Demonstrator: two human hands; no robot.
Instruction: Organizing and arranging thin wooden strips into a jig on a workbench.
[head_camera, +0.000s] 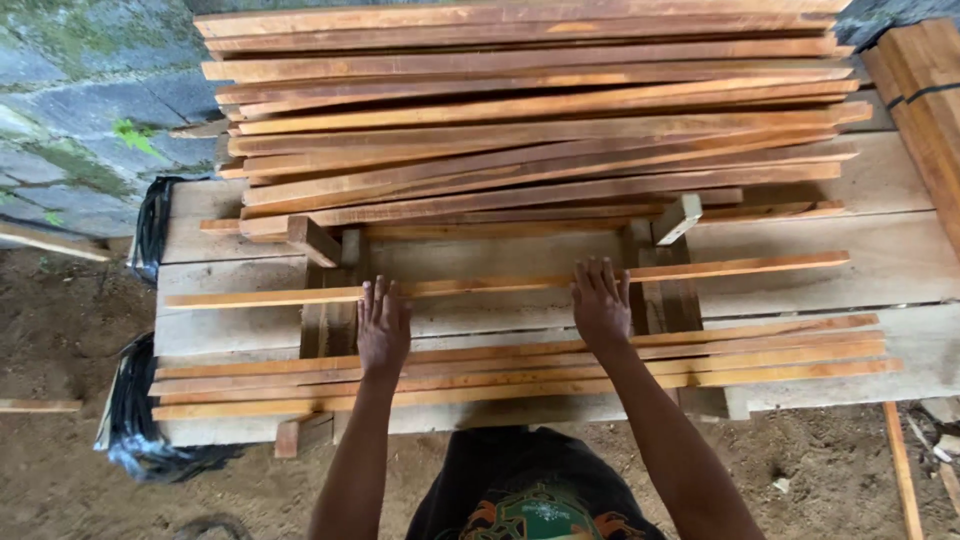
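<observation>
A long thin orange-brown wooden slat (750, 267) lies alone across the middle of a pale plank workbench (880, 250). My left hand (383, 328) and my right hand (601, 305) both rest palm-down with fingertips on this slat, fingers spread a little. Between my hands and my body lies a small bundle of several similar slats (780, 355), side by side along the bench's near edge. Beyond the single slat, a large loose pile of slats (530, 120) covers the far half of the bench.
Short wooden blocks (678, 217) and cross pieces (313, 240) stand under the pile. A stack of thicker boards (925, 90) sits at the far right. Black plastic sheeting (140, 420) hangs at the bench's left side. Around it is dirt floor (60, 330), and a mossy stone wall (90, 90) at upper left.
</observation>
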